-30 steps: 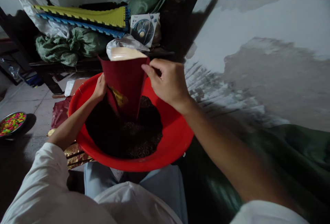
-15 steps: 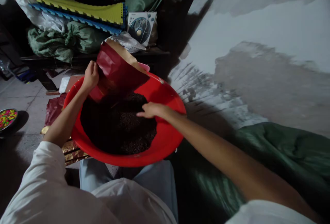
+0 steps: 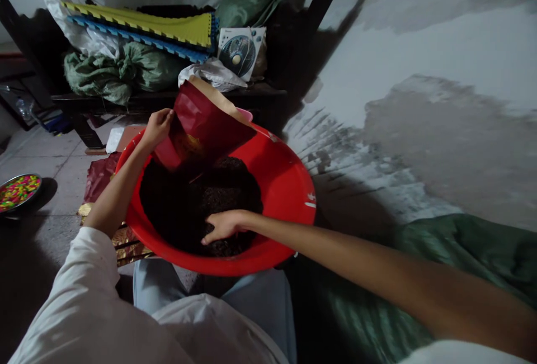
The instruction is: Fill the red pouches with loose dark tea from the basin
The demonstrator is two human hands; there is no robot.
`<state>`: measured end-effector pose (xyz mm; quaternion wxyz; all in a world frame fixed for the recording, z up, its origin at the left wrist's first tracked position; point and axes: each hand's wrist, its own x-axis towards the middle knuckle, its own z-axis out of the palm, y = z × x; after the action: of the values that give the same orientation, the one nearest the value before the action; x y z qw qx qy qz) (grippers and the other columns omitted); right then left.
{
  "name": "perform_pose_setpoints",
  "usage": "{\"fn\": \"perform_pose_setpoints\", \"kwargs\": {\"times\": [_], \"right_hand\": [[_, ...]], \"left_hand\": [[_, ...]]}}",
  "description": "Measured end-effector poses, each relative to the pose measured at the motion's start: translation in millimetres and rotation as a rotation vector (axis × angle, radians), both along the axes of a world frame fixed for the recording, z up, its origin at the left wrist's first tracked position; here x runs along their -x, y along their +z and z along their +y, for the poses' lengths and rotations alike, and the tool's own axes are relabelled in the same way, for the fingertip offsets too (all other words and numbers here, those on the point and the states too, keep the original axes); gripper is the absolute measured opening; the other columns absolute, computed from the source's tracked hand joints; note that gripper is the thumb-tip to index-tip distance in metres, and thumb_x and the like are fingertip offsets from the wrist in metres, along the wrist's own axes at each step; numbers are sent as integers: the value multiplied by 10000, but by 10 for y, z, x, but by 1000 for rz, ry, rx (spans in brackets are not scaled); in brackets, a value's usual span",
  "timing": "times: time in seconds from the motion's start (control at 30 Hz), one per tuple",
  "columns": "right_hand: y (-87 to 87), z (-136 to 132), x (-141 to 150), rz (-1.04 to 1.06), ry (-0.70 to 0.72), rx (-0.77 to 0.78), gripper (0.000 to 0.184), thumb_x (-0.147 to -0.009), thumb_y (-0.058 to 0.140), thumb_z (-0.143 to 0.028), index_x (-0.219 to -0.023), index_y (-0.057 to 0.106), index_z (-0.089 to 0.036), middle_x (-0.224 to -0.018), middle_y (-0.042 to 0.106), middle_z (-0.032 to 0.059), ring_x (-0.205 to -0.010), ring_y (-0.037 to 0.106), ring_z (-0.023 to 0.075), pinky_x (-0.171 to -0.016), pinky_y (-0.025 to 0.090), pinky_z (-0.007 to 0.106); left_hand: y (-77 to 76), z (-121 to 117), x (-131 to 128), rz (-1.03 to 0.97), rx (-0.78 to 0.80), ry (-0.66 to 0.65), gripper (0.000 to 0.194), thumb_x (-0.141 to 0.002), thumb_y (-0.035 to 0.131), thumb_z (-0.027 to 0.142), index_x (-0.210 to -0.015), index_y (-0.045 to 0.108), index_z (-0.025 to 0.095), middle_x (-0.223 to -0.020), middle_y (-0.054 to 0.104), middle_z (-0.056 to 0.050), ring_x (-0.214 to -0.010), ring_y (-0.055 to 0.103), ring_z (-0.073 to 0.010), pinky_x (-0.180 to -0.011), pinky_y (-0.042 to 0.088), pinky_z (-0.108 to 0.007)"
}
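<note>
Far left, a round metal dish (image 3: 19,192) piled with bright multicoloured bits, sitting on the floor tiles well away from the hands. Next over, a crumpled maroon sheet (image 3: 98,182) and some gold patterned wrapping (image 3: 128,244), tucked under the edge of the basin. Behind those, green woven sacks (image 3: 100,76) and yellow and blue foam mats (image 3: 138,31) on a dark shelf. Then the left hand (image 3: 157,129), closed in a narrow pinch on the red foil bag (image 3: 201,129), which was tilted over the basin with its paper lining showing along the top. Contents of the bag impossible to tell from this angle. Below it, the red plastic basin (image 3: 285,185), holding a wide heap of dark coarse stuff (image 3: 176,207), maybe soil or tea, hard to say. Right hand (image 3: 224,227) open, fingers spread and pressed into the heap near the front. Probably best to keep a low tilt over the middle of the basin, so nothing lands outside. Far right, a stained plaster wall (image 3: 440,118) and a green tarp (image 3: 461,258).
</note>
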<state>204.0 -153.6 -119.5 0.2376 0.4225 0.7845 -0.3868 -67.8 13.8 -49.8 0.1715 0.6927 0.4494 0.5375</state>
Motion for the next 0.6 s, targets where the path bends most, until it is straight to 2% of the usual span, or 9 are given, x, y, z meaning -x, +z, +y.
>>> {"fn": "perform_pose_setpoints", "kwargs": {"times": [0.07, 0.17, 0.23, 0.3, 0.4, 0.5, 0.6], "right_hand": [[50, 42, -63, -27, 46, 18, 837, -765, 971, -529, -1466, 731, -140, -1362, 788, 166, -1122, 777, 296, -807, 610, 321], [149, 189, -188, 23, 78, -51, 511, -825, 908, -413, -1261, 819, -163, -1231, 829, 110, -1078, 760, 263, -798, 554, 287], [257, 335, -306, 94, 15, -76, 362, -871, 845, -392, -1156, 818, -171, -1108, 836, 78, -971, 737, 217, -745, 524, 267], [417, 496, -454, 165, -73, -98, 335, -895, 811, -411, -1134, 791, -176, -1021, 820, 57, -873, 699, 184, -697, 508, 256], [767, 704, -691, 283, -153, -217, 348, -887, 821, -435, -1122, 768, -183, -998, 803, 52, -870, 693, 176, -704, 528, 252], [1202, 844, -878, 393, -171, -323, 253, -892, 844, -414, -1021, 768, -209, -966, 803, 40, -876, 733, 181, -758, 575, 272], [1616, 988, -961, 494, -265, -378, 229, -900, 880, -395, -997, 766, -221, -896, 796, 33, -779, 748, 182, -713, 595, 298]], "left_hand": [[44, -74, -10, 4, 41, -48, 432, -1055, 672, 540, -835, 725, 173, -720, 571, -15, -678, 425, -142, -613, 323, -276], [88, -159, -40, -21, 93, -82, 408, -1052, 669, 505, -877, 767, 150, -770, 648, -29, -686, 451, -136, -609, 328, -261], [104, -187, -61, -45, 97, -75, 421, -1036, 679, 522, -869, 766, 145, -773, 653, -28, -687, 452, -134, -608, 323, -257], [114, -197, -73, -51, 84, -64, 442, -1012, 693, 557, -859, 760, 148, -769, 644, -27, -697, 448, -137, -612, 318, -256], [128, -196, -75, -37, 72, -66, 495, -976, 697, 632, -835, 738, 158, -742, 602, -24, -697, 416, -141, -611, 304, -263], [133, -189, -69, -16, 65, -84, 548, -943, 692, 701, -812, 716, 169, -714, 564, -22, -685, 378, -140, -614, 297, -267], [124, -172, -66, -25, 64, -90, 571, -920, 686, 733, -822, 726, 172, -730, 593, -35, -695, 394, -146, -619, 310, -265]]}}
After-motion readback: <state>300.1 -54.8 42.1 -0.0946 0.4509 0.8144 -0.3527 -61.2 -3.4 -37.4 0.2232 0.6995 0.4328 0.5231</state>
